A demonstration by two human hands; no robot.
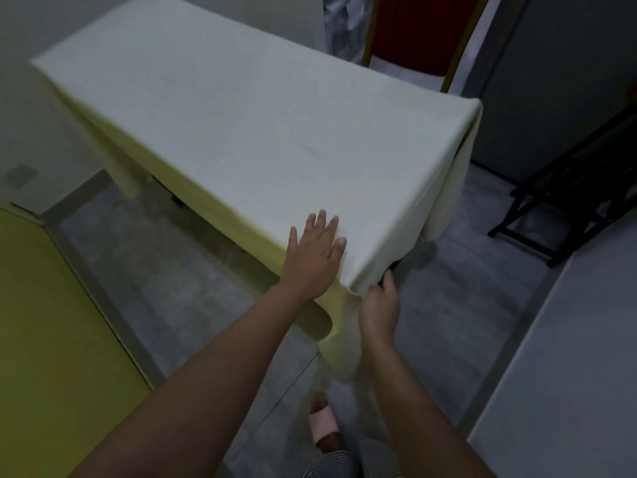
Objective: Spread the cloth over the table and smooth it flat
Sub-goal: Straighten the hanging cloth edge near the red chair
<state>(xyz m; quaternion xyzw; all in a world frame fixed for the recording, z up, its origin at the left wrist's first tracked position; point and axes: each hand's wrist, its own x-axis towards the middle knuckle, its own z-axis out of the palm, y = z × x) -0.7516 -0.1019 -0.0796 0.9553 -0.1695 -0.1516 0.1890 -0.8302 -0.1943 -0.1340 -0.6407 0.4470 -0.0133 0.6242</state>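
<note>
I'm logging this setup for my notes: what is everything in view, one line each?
cloth: one, cream, draped over the hidden table, sides hanging
chair: one, red with a gold frame, beyond the far edge
rack: one, black, on the floor at right
panel: one, yellow-green, lower left
slipper: one, pink, bottom centre
left hand: one, flat on the cloth by the near corner
right hand: one, grips the hanging cloth below that corner

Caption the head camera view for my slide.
Left hand presses flat on the cream cloth near its draped corner while the right hand grips the hanging edge.
</note>
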